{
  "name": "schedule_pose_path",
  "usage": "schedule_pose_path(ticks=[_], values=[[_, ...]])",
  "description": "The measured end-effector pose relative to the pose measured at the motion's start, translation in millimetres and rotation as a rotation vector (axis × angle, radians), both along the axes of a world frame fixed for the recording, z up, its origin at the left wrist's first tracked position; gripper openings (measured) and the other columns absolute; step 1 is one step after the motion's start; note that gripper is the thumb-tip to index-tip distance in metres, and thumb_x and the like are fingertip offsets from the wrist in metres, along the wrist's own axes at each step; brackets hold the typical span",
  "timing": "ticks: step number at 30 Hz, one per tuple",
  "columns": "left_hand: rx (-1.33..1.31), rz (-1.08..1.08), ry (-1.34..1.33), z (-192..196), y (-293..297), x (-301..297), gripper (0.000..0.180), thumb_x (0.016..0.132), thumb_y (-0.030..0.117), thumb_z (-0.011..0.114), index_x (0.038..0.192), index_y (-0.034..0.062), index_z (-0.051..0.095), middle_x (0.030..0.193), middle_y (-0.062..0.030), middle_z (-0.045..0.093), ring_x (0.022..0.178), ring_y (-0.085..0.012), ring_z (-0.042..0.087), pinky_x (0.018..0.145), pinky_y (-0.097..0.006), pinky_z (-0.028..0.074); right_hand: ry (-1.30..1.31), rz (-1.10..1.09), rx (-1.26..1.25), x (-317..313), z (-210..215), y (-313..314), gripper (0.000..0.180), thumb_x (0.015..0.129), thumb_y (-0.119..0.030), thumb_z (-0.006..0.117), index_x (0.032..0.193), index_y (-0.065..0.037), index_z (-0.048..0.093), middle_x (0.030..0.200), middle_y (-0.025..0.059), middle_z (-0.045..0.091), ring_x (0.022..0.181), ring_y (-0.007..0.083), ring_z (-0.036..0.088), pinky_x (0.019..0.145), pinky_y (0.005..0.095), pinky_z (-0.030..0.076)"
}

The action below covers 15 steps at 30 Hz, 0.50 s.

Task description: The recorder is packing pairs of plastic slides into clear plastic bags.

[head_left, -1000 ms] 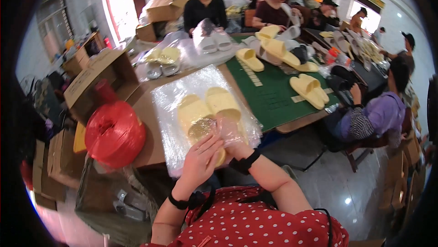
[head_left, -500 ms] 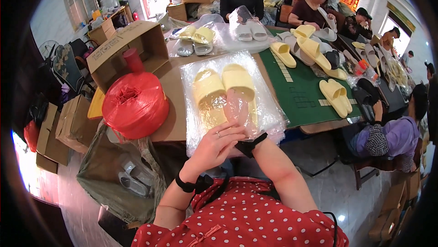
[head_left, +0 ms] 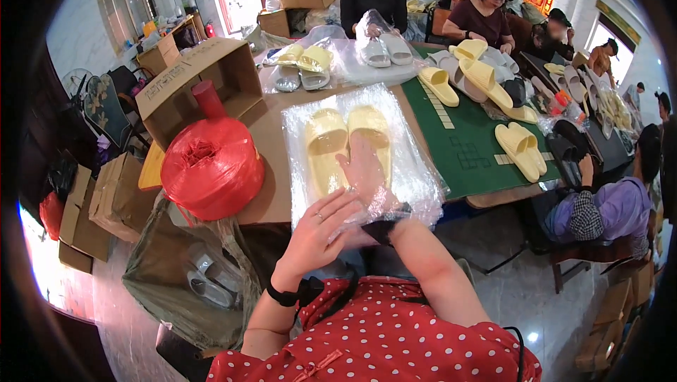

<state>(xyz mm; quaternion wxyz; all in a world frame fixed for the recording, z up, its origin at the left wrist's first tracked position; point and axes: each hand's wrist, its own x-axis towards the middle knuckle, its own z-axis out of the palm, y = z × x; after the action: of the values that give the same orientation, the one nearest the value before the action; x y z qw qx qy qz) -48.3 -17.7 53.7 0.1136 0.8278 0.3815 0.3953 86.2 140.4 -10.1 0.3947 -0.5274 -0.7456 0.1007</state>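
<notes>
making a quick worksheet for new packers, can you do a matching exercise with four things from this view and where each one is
Things
1. right hand
2. left hand
3. roll of red plastic twine
4. grey slippers

Places
A. inside the olive cloth sack
B. at the near edge of the clear plastic
C. on the table, in front of the open cardboard box
D. under the clear plastic, by the yellow slides

Right pairs: 1-D, 2-B, 3-C, 4-A
</notes>
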Motion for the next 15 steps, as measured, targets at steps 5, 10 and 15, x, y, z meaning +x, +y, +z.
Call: schedule_pose_path(ticks=[5, 10, 15], values=[[0.006, 0.381, 0.091, -19.4, -17.8, -16.6, 0.055, 0.077, 0.000, 0.064, 0.130, 0.0129, 0.061, 0.144, -0.0205, 0.048, 0.126, -0.0399, 0.052, 0.102, -0.044, 0.046, -0.164, 0.111, 0.157, 62.9, 1.4, -86.9, 0.058, 0.085, -0.027, 0.070, 0.133, 0.000, 0.054, 0.111, 0.0194, 0.060, 0.116, 0.0385, 0.049, 0.098, 0.0482, 0.043], [-0.127, 0.330, -0.184, -42.0, -20.0, -42.9, 0.044, 0.086, -0.009, 0.055, 0.125, 0.0087, 0.065, 0.129, -0.0165, 0.062, 0.097, -0.0278, 0.069, 0.081, -0.032, 0.054, -0.064, 0.450, -0.263, 147.6, 52.4, -147.7, 0.040, 0.086, -0.025, 0.074, 0.115, 0.001, 0.067, 0.106, 0.0173, 0.067, 0.101, 0.0304, 0.063, 0.091, 0.0398, 0.050], [-0.524, 0.060, -0.906, -47.8, -25.0, -70.6, 0.046, 0.091, 0.001, 0.056, 0.136, -0.0019, 0.051, 0.122, -0.0109, 0.065, 0.097, -0.0188, 0.068, 0.086, -0.029, 0.053, 0.449, 0.356, -0.699, 208.9, 90.2, -155.1, 0.020, 0.097, -0.020, 0.062, 0.095, -0.001, 0.068, 0.074, 0.0000, 0.067, 0.064, 0.0042, 0.060, 0.052, 0.0181, 0.041]])
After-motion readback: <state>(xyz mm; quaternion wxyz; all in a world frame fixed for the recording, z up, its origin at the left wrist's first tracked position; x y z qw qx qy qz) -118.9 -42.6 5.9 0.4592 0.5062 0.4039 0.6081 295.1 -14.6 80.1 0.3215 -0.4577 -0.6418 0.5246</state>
